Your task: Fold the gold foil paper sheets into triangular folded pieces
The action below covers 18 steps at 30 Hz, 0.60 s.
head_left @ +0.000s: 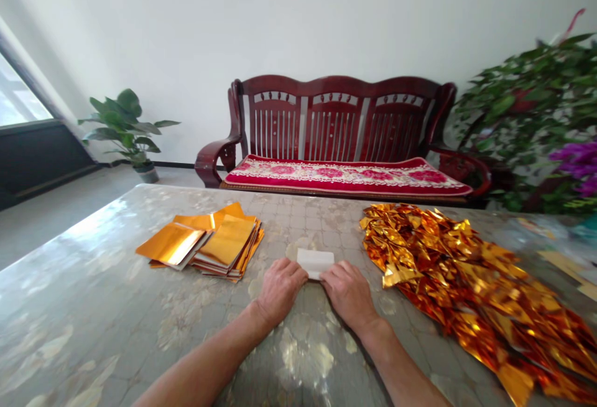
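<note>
A small sheet of paper [316, 259], white side up and folded along its near edge, lies on the table between my two hands. My left hand [282, 284] grips its near left corner with the fingers closed. At the near right corner, my right hand [347, 289] pinches the same sheet. Left of my hands sits a loose stack of gold foil paper sheets [228, 240], some showing white edges. To the right spreads a large heap of folded, shiny gold foil pieces [457, 270].
The patterned table cover [186, 345] runs under everything. Clear plastic and yellowish strips [566, 270] lie at the far right. Beyond the table stand a dark red wooden bench [333, 121] with a floral cushion, a potted plant [124, 127] and leafy greenery [536, 96].
</note>
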Each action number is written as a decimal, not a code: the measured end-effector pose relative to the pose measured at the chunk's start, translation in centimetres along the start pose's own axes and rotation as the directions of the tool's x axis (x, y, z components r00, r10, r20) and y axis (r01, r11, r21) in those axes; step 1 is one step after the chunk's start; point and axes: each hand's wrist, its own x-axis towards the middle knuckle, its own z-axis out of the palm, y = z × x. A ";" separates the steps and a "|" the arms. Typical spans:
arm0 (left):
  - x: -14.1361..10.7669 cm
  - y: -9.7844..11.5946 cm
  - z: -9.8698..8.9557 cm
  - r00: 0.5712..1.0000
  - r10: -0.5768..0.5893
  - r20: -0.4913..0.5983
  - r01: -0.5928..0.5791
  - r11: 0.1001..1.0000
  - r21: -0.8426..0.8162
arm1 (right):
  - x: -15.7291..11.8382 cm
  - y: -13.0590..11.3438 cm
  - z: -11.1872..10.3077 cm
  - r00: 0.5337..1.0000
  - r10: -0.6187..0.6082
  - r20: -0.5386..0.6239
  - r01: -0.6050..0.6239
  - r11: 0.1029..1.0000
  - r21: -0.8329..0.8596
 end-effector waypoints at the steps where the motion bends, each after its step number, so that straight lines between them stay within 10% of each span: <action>1: 0.0 0.0 0.0 1.000 -0.005 0.024 0.005 1.000 0.006 | 0.0 0.2 -0.1 0.999 -0.005 0.033 0.004 1.000 0.016; 18: 1.5 -1.1 -0.4 0.914 -0.273 0.302 0.332 0.928 -0.167 | 0.1 1.4 -0.3 0.968 0.195 0.161 -0.226 0.953 0.202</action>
